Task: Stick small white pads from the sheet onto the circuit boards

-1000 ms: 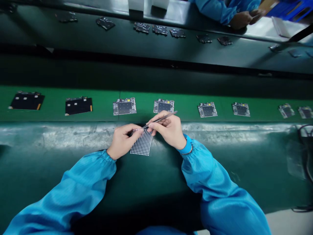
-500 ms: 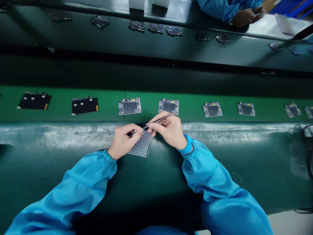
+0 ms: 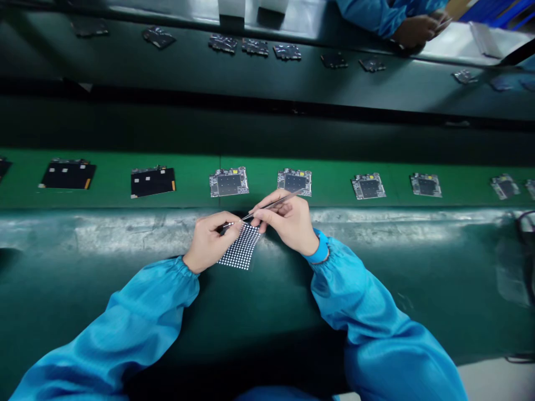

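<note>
A sheet of small round white stickers (image 3: 239,249) is pinched at its upper edge by my left hand (image 3: 213,239), which is closed on it. My right hand (image 3: 288,220) is closed around a pair of metal tweezers (image 3: 273,204). The tweezers' tips point left and meet the top of the sheet beside my left thumb. Whether a sticker is between the tips is too small to tell. Just beyond my hands, circuit boards (image 3: 228,182) lie on the green belt, one of them (image 3: 295,180) partly behind my right hand.
On the green belt (image 3: 259,159), black-covered boards (image 3: 154,182) lie to the left and bare boards (image 3: 368,186) to the right. Across a dark gap, a far ledge bears several wrapped dark pieces (image 3: 287,52). A co-worker's hands (image 3: 418,30) are at upper right. Cables (image 3: 527,239) hang at the right edge.
The boards on the green belt have shifted right, and the pieces on the far ledge have shifted left. My hands, the tweezers and the sheet are almost unmoved.
</note>
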`<state>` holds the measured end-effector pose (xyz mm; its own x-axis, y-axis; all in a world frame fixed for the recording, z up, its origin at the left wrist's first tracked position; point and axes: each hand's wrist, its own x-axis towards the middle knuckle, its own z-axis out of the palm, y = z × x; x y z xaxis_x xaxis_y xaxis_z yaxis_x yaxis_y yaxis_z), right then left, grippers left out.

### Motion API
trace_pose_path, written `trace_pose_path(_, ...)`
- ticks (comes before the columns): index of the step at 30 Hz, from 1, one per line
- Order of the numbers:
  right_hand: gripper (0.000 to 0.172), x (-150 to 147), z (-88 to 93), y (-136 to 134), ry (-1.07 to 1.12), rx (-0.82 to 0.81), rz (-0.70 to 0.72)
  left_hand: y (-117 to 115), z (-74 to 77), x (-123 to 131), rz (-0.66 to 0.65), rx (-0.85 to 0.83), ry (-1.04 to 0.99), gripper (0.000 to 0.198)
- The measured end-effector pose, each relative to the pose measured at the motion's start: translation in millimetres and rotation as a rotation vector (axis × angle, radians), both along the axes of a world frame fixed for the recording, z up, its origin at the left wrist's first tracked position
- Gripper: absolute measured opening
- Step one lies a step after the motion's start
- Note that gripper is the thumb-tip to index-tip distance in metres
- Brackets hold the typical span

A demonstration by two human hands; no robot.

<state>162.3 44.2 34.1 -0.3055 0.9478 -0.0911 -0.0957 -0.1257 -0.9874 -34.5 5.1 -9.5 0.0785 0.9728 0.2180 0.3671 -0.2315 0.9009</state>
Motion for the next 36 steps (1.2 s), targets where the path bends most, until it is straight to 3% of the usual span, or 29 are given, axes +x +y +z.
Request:
trace_pose_path(14,0.026,0.4,1.3,1.6,0.034,-0.002,-0.024,-1.5,0.5,-0.8,-0.005,-0.073,-0.01,0.016)
trace_pose_path(17,0.028,18.4,-0.7,14.9,0.011,0.034,-0.097,-4.1,-2.2,-2.8,0.004,-0.104,-0.007,0.014)
trace_pose_path(19,0.031,41.6,-6.8,32.4,-0.051,0.082,-0.218,-5.8,-4.8,-4.1,0.021,-0.13,-0.013,0.014)
trace_pose_path(22,0.033,82.3,-22.8,63.8,-0.158,0.127,-0.429,-7.3,-8.5,-5.7,0.022,-0.164,-0.039,0.016)
trace_pose_path(24,0.032,102.3,-35.5,81.6,-0.182,0.124,-0.491,-7.8,-10.2,-6.5,0.021,-0.181,-0.039,0.018)
trace_pose_path(29,0.028,113.7,-56.4,101.6,-0.23,0.076,-0.467,-9.1,-12.3,-9.1,0.042,-0.197,0.008,0.024)
trace_pose_path(36,0.027,117.2,-55.7,99.7,-0.253,0.063,-0.474,-11.5,-12.4,-10.7,0.049,-0.192,0.036,0.024)
